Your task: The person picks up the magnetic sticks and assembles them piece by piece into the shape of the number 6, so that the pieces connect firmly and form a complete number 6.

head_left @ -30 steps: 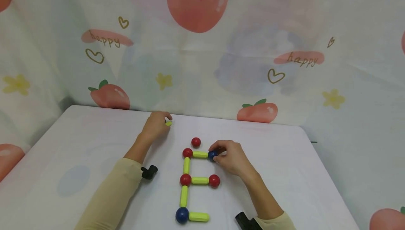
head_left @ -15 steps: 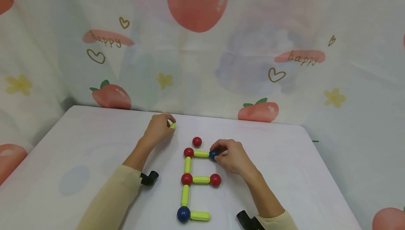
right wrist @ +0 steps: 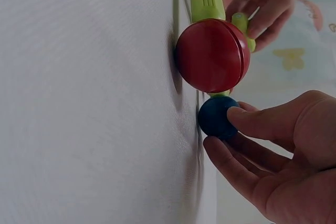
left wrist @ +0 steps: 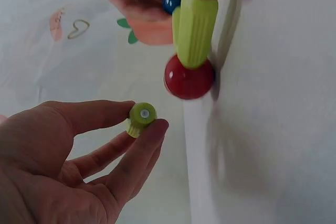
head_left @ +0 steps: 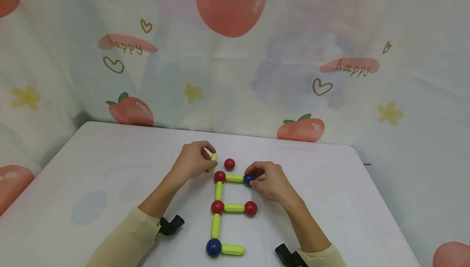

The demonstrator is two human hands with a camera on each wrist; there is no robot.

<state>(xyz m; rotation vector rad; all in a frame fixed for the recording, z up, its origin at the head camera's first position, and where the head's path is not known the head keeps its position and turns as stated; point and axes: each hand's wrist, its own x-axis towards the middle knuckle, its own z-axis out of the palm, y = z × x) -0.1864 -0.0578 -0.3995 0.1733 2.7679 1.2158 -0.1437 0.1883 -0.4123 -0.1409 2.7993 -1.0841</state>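
Observation:
My left hand (head_left: 192, 161) pinches a yellow-green magnetic rod (left wrist: 142, 119) between thumb and fingertips, held just off the top left of a figure of rods and balls. In the left wrist view a pale dot shows on the rod's end. My right hand (head_left: 271, 180) pinches a blue ball (head_left: 248, 180) at the figure's top right, joined by a rod (head_left: 234, 178) to a red ball (head_left: 219, 176). Below, a red ball (head_left: 217, 207) bears a rod (head_left: 234, 208) leading to another red ball (head_left: 251, 208). A blue ball (head_left: 213, 248) with a rod (head_left: 233, 250) forms the bottom.
A loose red ball (head_left: 229, 164) lies behind the figure, between the hands. The white table (head_left: 312, 165) ends at a printed curtain (head_left: 235, 87) behind. A black wrist-worn device (head_left: 171, 225) juts from the left sleeve, another (head_left: 288, 255) from the right.
My left hand has come right and nearer from the table's far edge, carrying the rod and turning it more upright. My right hand stays on the blue ball.

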